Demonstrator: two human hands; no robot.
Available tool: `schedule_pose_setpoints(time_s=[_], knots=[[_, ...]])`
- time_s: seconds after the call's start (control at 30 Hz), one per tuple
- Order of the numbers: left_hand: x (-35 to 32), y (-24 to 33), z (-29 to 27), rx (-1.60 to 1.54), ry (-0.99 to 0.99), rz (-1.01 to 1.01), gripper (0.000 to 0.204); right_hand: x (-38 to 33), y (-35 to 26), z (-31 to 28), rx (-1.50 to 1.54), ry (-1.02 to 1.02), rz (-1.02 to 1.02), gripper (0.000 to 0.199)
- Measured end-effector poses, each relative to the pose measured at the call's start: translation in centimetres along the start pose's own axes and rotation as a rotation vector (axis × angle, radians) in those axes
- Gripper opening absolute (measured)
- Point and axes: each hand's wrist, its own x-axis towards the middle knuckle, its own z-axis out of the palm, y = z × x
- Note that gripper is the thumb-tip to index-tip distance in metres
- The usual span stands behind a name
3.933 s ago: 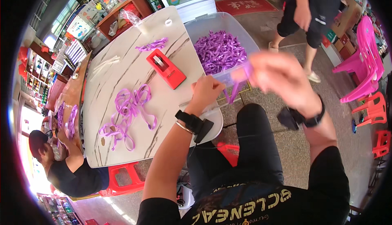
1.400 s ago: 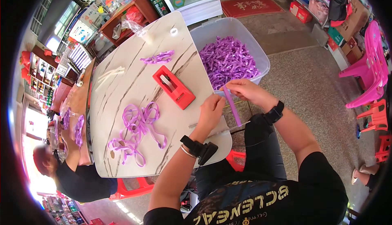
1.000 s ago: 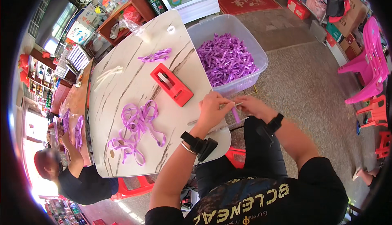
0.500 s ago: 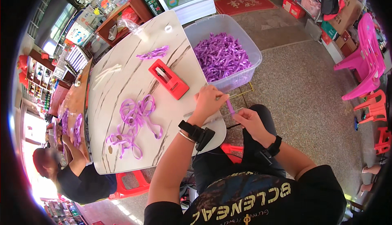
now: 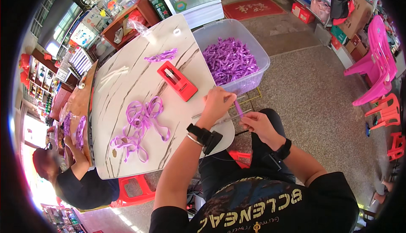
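A short flat strip of purple ribbon [image 5: 238,108] stretches between my hands past the table's right edge. My left hand [image 5: 218,103] pinches its upper end, and the fingers of my right hand [image 5: 256,124] close on its lower end. A thin greyish rod [image 5: 228,119] lies slantwise by the table edge, partly hidden behind my left wrist; what it is I cannot tell. Long loops of purple ribbon [image 5: 141,116] lie tangled on the marble-patterned table [image 5: 127,85]. Beyond my left hand stands a red tape dispenser [image 5: 177,81], with a small bundle of purple strips [image 5: 162,55] farther back.
A clear plastic bin [image 5: 263,66] heaped with purple ribbon pieces [image 5: 230,61] adjoins the table's right side. White sticks [image 5: 114,75] and a tape roll [image 5: 176,32] lie on the table. Another person [image 5: 80,182] works at the left. Pink chairs [image 5: 376,64] stand right.
Both hands stay nearly in place, still holding the strip. The view has shifted slightly, and the thin rod by the table edge shows more plainly.
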Motion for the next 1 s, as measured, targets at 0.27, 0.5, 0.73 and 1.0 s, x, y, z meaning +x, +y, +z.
schedule_pose_setpoints(time_s=[0.27, 0.5, 0.73, 1.0], knots=[[-7.2, 4.6, -1.5, -0.999, -0.210, -0.445, 0.035, -0.3, -0.9, 0.0, -0.070, 0.006, 0.026, 0.014], [-8.9, 5.2, -0.5, -1.790, -0.375, -0.808, 0.051, 0.2, -0.9, -0.1, -0.100, -0.009, 0.009, 0.017], [-8.5, 3.5, 1.3, -2.181, -0.464, -0.650, 0.055, 0.1, -0.4, 0.0, -0.134, 0.035, 0.039, 0.018], [-8.6, 3.3, 1.1, -2.254, -0.470, -0.537, 0.062, -1.0, -2.6, -1.3, -0.329, 0.034, 0.074, 0.041]])
